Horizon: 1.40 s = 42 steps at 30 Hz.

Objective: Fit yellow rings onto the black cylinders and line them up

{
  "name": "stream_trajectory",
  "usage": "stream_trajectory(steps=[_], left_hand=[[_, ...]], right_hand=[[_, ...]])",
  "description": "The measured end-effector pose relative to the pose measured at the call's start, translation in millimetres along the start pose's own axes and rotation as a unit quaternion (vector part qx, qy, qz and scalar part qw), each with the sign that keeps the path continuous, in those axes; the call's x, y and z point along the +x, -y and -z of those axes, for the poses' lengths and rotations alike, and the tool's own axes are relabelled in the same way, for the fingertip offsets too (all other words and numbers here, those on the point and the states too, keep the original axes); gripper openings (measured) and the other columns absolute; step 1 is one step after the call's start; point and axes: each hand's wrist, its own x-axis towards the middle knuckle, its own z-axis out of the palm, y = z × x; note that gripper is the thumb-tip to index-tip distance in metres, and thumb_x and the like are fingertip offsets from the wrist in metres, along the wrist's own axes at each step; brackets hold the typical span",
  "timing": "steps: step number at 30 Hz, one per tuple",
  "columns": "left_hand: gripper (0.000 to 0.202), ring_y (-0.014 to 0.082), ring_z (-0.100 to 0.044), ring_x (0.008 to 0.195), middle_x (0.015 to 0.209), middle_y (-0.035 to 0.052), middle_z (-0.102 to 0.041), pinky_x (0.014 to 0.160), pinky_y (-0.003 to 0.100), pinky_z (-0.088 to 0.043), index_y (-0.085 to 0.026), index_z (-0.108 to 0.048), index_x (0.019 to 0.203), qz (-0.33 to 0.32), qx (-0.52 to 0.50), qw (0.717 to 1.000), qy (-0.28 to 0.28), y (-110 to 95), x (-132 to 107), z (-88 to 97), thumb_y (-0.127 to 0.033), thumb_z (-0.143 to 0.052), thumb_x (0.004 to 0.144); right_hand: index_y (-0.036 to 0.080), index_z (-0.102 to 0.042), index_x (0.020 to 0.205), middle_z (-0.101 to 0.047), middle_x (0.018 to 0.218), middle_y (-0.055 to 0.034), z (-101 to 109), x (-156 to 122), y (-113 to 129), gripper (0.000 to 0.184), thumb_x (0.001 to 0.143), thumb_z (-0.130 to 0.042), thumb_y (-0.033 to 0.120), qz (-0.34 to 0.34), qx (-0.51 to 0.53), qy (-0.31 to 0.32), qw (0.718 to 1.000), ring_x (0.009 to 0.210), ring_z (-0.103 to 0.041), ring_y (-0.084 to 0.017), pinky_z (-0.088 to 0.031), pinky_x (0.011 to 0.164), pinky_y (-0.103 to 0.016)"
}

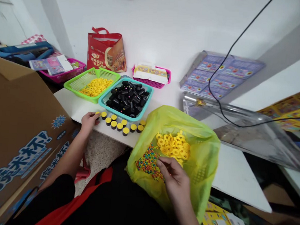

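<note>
My left hand [89, 122] rests on the white table [73, 103], its fingertips on a black cylinder with a yellow top [97, 114] at the end of a loose group of several such pieces [119, 124]. My right hand [173, 177] is inside a yellow-green plastic bag [201, 143], fingers pinched together just above a heap of multicoloured beads [148, 162]. Yellow rings [172, 145] lie in the bag beside the beads. Whatever the right fingertips might hold is hidden.
A green basket [90, 81] holds yellow rings, and a teal basket [126, 99] holds black cylinders. A red printed bag [106, 51], pink baskets, printed sheets, a black cable and a large cardboard box [17, 127] on the left surround the table.
</note>
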Motion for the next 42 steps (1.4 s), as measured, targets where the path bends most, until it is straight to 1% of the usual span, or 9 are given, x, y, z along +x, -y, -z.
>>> stream_trajectory(steps=[8,13,16,20,27,33,38,40,42], left_hand=[[0.040,0.0171,-0.055,0.052,0.073,0.0047,-0.066,0.061,0.032,-0.048,-0.014,-0.071,0.095,-0.053,0.122,0.991,-0.008,18.2,12.3,-3.0,-0.050,-0.066,0.076],[0.037,0.0216,-0.062,0.083,0.100,0.0099,-0.064,0.084,0.034,-0.049,-0.017,-0.070,0.105,-0.244,0.201,0.943,-0.101,-12.3,-9.6,-20.0,-0.049,-0.061,0.089],[0.031,0.0279,-0.062,0.101,0.098,0.0117,-0.066,0.090,0.036,-0.048,-0.018,-0.071,0.098,-0.361,0.305,0.881,0.001,-46.4,-18.9,-57.8,-0.045,-0.057,0.094],[0.023,0.0336,-0.062,0.111,0.109,0.0154,-0.067,0.088,0.039,-0.049,-0.019,-0.070,0.104,-0.346,0.464,0.800,0.158,-86.5,-12.0,-106.0,-0.026,-0.062,0.084],[0.014,0.0344,-0.067,0.083,0.090,0.0147,-0.066,0.065,0.033,-0.047,-0.017,-0.060,0.072,-0.347,0.511,0.752,0.229,-95.8,15.5,-133.9,-0.019,-0.067,0.059],[0.020,0.0297,-0.066,0.094,0.097,0.0074,-0.068,0.070,0.029,-0.043,-0.020,-0.054,0.087,-0.322,0.519,0.772,0.177,-92.4,21.5,-120.3,-0.025,-0.067,0.073],[0.021,0.0248,-0.064,0.086,0.089,0.0016,-0.070,0.073,0.031,-0.045,-0.023,-0.058,0.089,-0.336,0.341,0.874,0.086,-103.1,-25.7,-107.4,-0.035,-0.067,0.074],[0.024,0.0219,-0.063,0.078,0.085,-0.0007,-0.071,0.072,0.031,-0.048,-0.025,-0.065,0.089,-0.361,0.191,0.892,0.195,-102.3,-68.8,-104.6,-0.042,-0.067,0.072],[0.030,0.0224,-0.064,0.075,0.082,0.0022,-0.073,0.070,0.032,-0.050,-0.022,-0.069,0.087,-0.311,0.093,0.852,0.410,-97.4,-117.4,-103.8,-0.049,-0.069,0.072]], right_hand=[[0.020,-0.074,0.081,-0.073,0.075,-0.0053,25.3,4.6,-4.2,0.041,0.069,-0.081,0.058,-0.083,0.035,-0.097,0.991,0.069,-0.067,-0.022,-0.053,0.063,-0.033],[0.020,-0.074,0.080,-0.073,0.074,-0.0056,28.7,5.0,-7.5,0.039,0.065,-0.085,0.055,-0.101,0.073,-0.104,0.987,0.066,-0.068,-0.022,-0.053,0.057,-0.033],[0.021,-0.074,0.079,-0.072,0.069,-0.0043,22.4,6.8,-3.6,0.038,0.067,-0.084,0.055,-0.092,0.078,-0.074,0.990,0.065,-0.066,-0.022,-0.052,0.057,-0.033],[0.022,-0.074,0.077,-0.070,0.069,-0.0037,15.1,4.2,5.6,0.034,0.071,-0.082,0.055,-0.069,0.067,-0.040,0.995,0.066,-0.063,-0.022,-0.051,0.063,-0.034],[0.022,-0.071,0.070,-0.062,0.067,-0.0004,8.7,3.7,-2.7,0.025,0.076,-0.078,0.046,-0.054,0.088,-0.060,0.993,0.065,-0.054,-0.017,-0.042,0.063,-0.029],[0.022,-0.071,0.071,-0.063,0.068,0.0008,4.2,8.0,-5.1,0.018,0.077,-0.077,0.038,-0.048,0.096,-0.069,0.992,0.065,-0.054,-0.016,-0.042,0.064,-0.028],[0.023,-0.071,0.077,-0.064,0.074,-0.0005,5.1,6.7,10.8,0.012,0.086,-0.071,0.031,0.027,0.008,-0.071,0.997,0.070,-0.059,-0.017,-0.048,0.068,-0.030],[0.024,-0.073,0.094,-0.067,0.087,-0.0039,7.5,4.4,20.6,0.009,0.089,-0.069,0.032,0.096,-0.055,-0.068,0.992,0.082,-0.063,-0.020,-0.052,0.077,-0.034],[0.024,-0.069,0.118,-0.068,0.110,-0.0099,10.3,1.3,29.7,0.028,0.090,-0.069,0.031,0.180,-0.126,-0.052,0.974,0.102,-0.064,-0.025,-0.053,0.088,-0.040]])
